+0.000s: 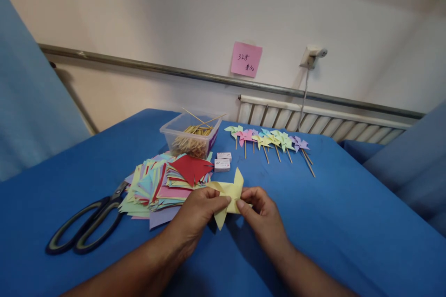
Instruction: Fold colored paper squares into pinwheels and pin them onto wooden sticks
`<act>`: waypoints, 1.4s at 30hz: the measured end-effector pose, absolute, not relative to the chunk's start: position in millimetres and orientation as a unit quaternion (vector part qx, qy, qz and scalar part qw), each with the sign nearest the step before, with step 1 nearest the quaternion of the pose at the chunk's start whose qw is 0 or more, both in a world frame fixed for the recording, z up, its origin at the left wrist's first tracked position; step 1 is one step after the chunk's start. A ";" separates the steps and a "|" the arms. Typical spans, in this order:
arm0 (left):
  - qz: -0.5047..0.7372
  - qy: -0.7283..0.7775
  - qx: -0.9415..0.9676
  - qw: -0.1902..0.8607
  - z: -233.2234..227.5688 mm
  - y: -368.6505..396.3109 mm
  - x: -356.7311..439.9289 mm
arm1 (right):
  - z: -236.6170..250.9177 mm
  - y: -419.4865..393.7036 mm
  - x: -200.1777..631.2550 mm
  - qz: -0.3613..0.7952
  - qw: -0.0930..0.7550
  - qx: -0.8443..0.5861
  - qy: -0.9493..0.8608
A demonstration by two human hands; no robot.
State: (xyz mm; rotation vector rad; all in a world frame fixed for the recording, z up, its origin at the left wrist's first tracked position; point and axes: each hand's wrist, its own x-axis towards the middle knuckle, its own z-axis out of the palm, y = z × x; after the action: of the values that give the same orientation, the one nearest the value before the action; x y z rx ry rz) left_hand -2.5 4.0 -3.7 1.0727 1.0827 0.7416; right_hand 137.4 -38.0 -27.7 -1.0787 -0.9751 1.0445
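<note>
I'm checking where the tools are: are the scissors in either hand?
No, the scissors lie on the table by the paper pile, while the left hand and right hand hold the yellow paper.

We recorded smooth, matt paper for the held pinwheel (229, 189) and sheet pile (170, 192); clear, glossy plastic for the tub (169, 137); wood for its sticks (195, 137); matt cloth, table cover (320, 222); dull metal, wall rail (174, 69).

Indoor craft workspace: scissors (113, 200), pinwheels (263, 141)
</note>
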 end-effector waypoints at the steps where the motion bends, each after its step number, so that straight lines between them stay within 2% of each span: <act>1: 0.328 0.475 0.477 0.663 -3.2 4.1 -2.6 | -29.4 -36.4 138.2 0.489 0.633 -0.453 -0.393; 5: 0.312 0.465 0.490 0.668 -0.6 4.3 -3.1 | -33.0 -31.7 141.3 0.596 0.625 -0.383 -0.328; 8: 0.291 0.466 0.508 0.663 1.0 3.9 -3.2 | -32.5 -32.3 142.0 0.619 0.609 -0.374 -0.326; 15: 0.268 0.474 0.546 0.636 -0.7 5.2 -1.4 | -31.7 -34.3 140.4 0.597 0.584 -0.423 -0.352; 27: 0.320 0.450 0.549 0.628 -6.3 0.5 2.8 | -39.4 -33.2 132.7 0.554 0.645 -0.426 -0.309; 35: 0.327 0.424 0.522 0.664 -13.8 3.5 3.7 | -44.1 -32.9 132.4 0.549 0.646 -0.424 -0.320; 42: 0.326 0.451 0.543 0.629 -8.7 7.1 1.4 | -40.6 -32.5 132.7 0.559 0.640 -0.413 -0.329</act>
State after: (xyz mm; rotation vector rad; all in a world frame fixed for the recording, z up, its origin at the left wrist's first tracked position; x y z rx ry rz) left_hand 1.4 7.1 -8.7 1.2447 1.0337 0.7461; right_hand 132.7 -32.5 -40.6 -0.9421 -0.7499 1.2741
